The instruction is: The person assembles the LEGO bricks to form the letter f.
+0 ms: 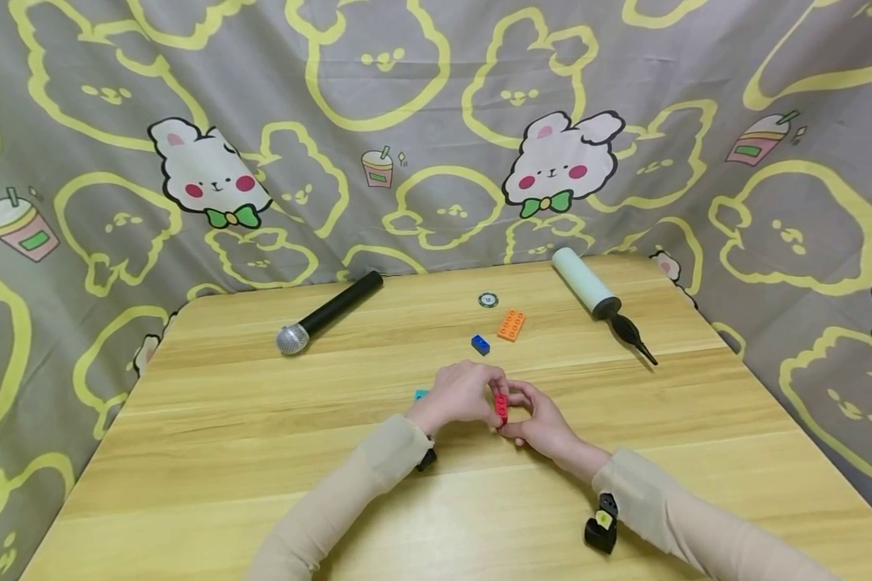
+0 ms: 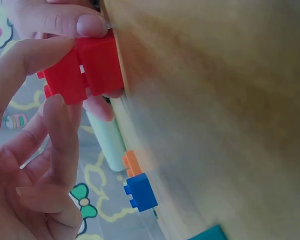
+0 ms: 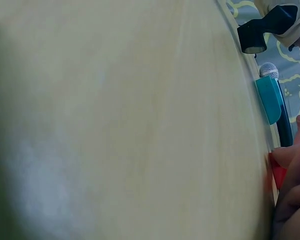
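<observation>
In the middle of the table, my left hand [image 1: 467, 393] and right hand [image 1: 545, 421] meet at two red toy bricks [image 1: 501, 407]. The left wrist view shows one red brick [image 2: 65, 75] pinched between my left thumb and finger, studs facing outward. Directly against it sits the second red brick [image 2: 104, 65], which my right fingers grip from both sides. A thin gap with studs shows between the two. Partly hidden behind my left wrist lies a teal brick [image 1: 421, 394]. Beyond the hands are a small blue brick [image 1: 480, 345] and a longer orange brick [image 1: 511, 325].
A black microphone [image 1: 334, 311] with a silver head lies at the back left. A round chip [image 1: 488, 300] sits behind the orange brick. At the back right is a pale hand pump [image 1: 584, 282] with a black nozzle. A patterned curtain [image 1: 436, 145] encloses the wooden table [image 1: 225, 452].
</observation>
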`<action>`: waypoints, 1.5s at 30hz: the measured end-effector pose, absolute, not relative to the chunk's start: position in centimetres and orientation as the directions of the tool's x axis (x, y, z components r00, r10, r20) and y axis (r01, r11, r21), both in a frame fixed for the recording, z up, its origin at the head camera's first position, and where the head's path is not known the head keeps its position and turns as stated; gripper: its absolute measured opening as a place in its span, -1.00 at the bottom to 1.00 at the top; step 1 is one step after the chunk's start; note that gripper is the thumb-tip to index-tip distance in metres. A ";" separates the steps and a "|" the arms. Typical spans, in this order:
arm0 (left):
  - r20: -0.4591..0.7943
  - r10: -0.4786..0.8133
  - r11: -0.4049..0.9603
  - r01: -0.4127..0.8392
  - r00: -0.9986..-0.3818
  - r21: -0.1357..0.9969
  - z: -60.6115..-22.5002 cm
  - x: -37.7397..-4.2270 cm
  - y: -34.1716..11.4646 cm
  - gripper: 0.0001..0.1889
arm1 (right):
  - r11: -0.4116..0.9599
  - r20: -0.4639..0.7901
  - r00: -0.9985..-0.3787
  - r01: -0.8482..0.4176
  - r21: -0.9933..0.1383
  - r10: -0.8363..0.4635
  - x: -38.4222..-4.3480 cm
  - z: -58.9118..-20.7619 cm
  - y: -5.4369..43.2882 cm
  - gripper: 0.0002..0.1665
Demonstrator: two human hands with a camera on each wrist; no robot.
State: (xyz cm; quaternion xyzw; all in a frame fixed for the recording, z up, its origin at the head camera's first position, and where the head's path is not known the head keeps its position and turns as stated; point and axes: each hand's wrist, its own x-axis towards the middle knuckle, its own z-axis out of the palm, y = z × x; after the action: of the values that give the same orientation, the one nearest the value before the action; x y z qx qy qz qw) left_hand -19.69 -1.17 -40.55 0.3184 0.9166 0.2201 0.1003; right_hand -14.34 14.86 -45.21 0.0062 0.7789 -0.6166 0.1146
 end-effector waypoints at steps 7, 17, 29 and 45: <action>-0.071 0.607 0.729 0.519 -0.792 0.446 -39.8 -19.8 -1.0 -0.71 | 0.240 -0.160 -0.976 0.121 -0.963 -0.148 -14.3 -45.0 14.8 -0.14; -0.088 0.590 0.749 0.503 -0.803 0.430 -39.7 -19.6 -1.1 -0.72 | 0.258 -0.167 -0.976 0.127 -0.958 -0.140 -14.4 -45.1 14.6 -0.16; -0.040 0.597 0.762 0.550 -0.801 0.342 -40.7 -18.7 -1.8 -0.60 | 0.240 -0.163 -0.973 0.121 -0.963 -0.166 -14.2 -45.4 14.2 -0.12; -0.090 0.598 0.734 0.500 -0.796 0.459 -41.5 -19.3 -3.0 -0.65 | 0.216 -0.232 -0.961 0.196 -0.956 -0.153 -17.4 -44.5 17.0 -0.04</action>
State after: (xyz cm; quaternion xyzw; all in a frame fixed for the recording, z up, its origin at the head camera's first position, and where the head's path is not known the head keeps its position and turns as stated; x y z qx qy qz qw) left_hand -19.32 -2.99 -41.47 0.2970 0.9239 0.2111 0.1167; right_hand -17.38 16.97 -44.47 0.0140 0.7672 -0.6258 0.1396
